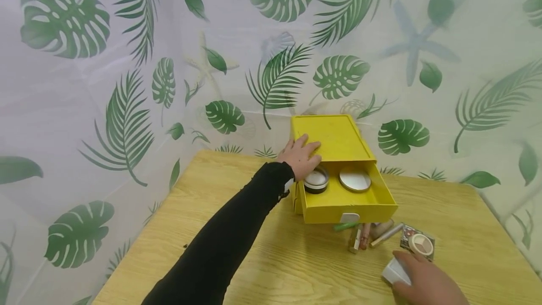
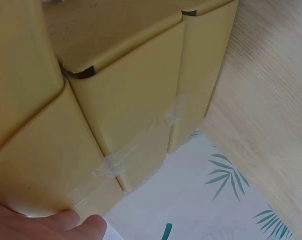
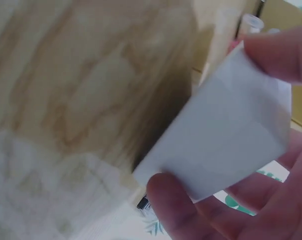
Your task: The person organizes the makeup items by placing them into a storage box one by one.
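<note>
My left hand (image 1: 299,156) rests with spread fingers on the left edge of the yellow drawer box (image 1: 334,136). Its drawer (image 1: 377,212) is pulled out and contains a round dark-based jar (image 1: 316,181) and a round compact with a pale lid (image 1: 354,179). In the left wrist view, fingertips (image 2: 66,219) touch the taped side panels (image 2: 131,105). Low on the right, my right hand (image 1: 429,281) grips a small white box (image 1: 396,272) just above the table. The right wrist view shows thumb and fingers around that white box (image 3: 225,130).
In front of the drawer lie several cosmetic tubes (image 1: 387,235) and a small gold-and-clear case (image 1: 354,240). A patterned palette (image 1: 408,235) and a round three-part compact (image 1: 421,244) sit right of them. A leaf-print sheet (image 1: 237,22) hangs behind the wooden table (image 1: 262,267).
</note>
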Demonstrator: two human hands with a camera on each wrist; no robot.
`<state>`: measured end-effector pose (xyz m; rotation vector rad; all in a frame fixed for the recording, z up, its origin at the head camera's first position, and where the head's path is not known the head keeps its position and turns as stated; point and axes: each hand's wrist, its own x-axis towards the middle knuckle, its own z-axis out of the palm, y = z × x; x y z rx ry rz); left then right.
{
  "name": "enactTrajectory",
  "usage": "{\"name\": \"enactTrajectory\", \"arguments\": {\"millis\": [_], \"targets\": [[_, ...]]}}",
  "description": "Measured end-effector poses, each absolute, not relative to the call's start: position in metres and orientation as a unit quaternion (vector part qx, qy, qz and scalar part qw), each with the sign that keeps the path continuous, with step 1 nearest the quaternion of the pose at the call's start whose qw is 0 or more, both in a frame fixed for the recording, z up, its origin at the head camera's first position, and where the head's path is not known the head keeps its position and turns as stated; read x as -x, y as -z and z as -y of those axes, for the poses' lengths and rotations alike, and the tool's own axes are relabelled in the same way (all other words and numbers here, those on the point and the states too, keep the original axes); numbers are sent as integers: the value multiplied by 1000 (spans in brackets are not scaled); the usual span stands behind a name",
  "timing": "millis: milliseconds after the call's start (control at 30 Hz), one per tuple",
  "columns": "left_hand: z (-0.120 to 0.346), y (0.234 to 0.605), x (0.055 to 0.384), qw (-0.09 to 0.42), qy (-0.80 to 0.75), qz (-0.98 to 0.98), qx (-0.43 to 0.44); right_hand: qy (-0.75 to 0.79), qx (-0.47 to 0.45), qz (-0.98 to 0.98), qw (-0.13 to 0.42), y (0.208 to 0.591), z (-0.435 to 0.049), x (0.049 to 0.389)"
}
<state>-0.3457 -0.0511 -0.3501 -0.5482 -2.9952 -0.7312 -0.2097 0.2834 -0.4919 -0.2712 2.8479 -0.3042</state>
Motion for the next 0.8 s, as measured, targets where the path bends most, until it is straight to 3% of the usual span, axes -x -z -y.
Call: {"name": "enactTrajectory", "arguments": {"millis": [300,800], "targets": [[50,351,347,5,231,957,175,138,91,-978,130,476,-284,208],[50,353,348,8,236,956,175,169,95,-980,-53,419,-284,202]]}}
